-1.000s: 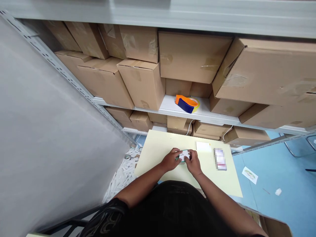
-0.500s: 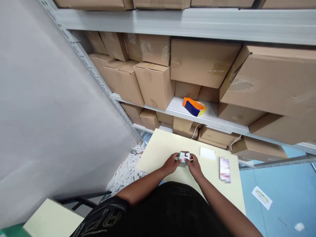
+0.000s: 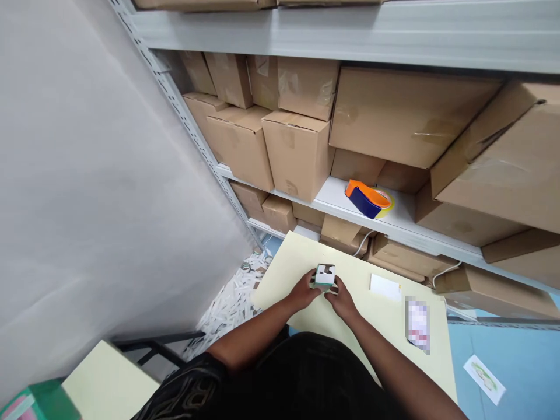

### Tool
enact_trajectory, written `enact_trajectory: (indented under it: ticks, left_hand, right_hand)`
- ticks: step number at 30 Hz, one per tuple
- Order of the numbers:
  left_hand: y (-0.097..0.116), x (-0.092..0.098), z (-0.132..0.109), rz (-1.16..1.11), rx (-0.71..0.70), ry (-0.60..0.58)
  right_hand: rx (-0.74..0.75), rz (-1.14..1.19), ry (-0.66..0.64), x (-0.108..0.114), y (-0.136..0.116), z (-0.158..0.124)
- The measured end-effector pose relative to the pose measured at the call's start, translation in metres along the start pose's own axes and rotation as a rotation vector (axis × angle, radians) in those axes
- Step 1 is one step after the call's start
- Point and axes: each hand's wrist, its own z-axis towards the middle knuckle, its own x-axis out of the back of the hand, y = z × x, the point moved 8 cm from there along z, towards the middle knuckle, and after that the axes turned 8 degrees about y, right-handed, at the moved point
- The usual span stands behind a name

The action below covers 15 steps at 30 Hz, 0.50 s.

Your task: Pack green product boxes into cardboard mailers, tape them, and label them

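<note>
A small box (image 3: 325, 279) with a white top flap and green edging is held over the pale table, and a dark gap shows at the flap's far side. My left hand (image 3: 303, 291) grips its left side, with the fingers bent around it. At the box's right side, my right hand (image 3: 342, 300) has its fingers curled against the lower right corner, while the thumb sits low in front. To the right on the table lie a white card or pad (image 3: 385, 286) and a flat blurred-out item (image 3: 418, 324).
The pale yellow tabletop (image 3: 301, 251) stands before metal shelving filled with cardboard boxes (image 3: 295, 154). An orange and blue tape dispenser (image 3: 368, 199) rests on the shelf. White paper strips (image 3: 230, 300) litter the floor at left. A printed card (image 3: 484, 379) lies on the blue floor.
The box's top has tipped so its white flap and dark gap show differently. My right thumb has come off the top and moved lower. The camera view has shifted left.
</note>
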Motion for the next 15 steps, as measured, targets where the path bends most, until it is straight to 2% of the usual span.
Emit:
enact_trajectory:
  ticks: [4, 9, 12, 15]
  left_hand:
    - [0.008, 0.049, 0.047, -0.006, -0.024, 0.021]
    - [0.025, 0.100, 0.105, -0.016, -0.052, -0.005]
    - [0.029, 0.121, 0.131, 0.006, -0.058, -0.024]
    - [0.025, 0.132, 0.145, 0.033, -0.081, -0.049]
  right_hand:
    - [-0.037, 0.036, -0.026, -0.051, -0.017, 0.042]
    - [-0.105, 0.024, 0.022, -0.105, -0.037, 0.096]
    - [-0.119, 0.002, 0.054, -0.124, -0.048, 0.117]
    - [-0.115, -0.017, 0.074, -0.132, -0.056, 0.129]
